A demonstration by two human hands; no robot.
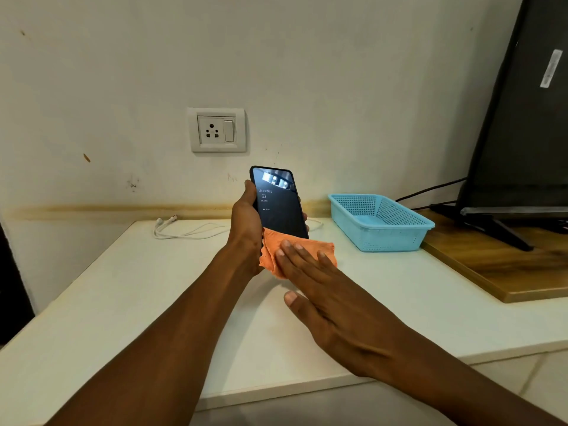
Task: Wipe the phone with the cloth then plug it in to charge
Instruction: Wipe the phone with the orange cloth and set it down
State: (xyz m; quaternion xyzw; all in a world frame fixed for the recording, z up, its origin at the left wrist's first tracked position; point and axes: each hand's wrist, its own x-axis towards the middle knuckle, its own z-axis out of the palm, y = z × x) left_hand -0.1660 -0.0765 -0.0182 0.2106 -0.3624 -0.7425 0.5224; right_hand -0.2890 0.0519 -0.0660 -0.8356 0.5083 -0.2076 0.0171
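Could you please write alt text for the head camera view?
A left hand holds a black smartphone upright while the flat right hand presses an orange cloth against its lower screen. Behind lie a white cable, blue plastic basket and wall socket.

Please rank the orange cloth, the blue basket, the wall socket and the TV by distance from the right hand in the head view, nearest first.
1. Orange cloth: under the right hand's fingers, against the phone's lower end.
2. Blue basket: on the table, to its right and beyond.
3. Wall socket: on the wall, up and left.
4. TV: far right.
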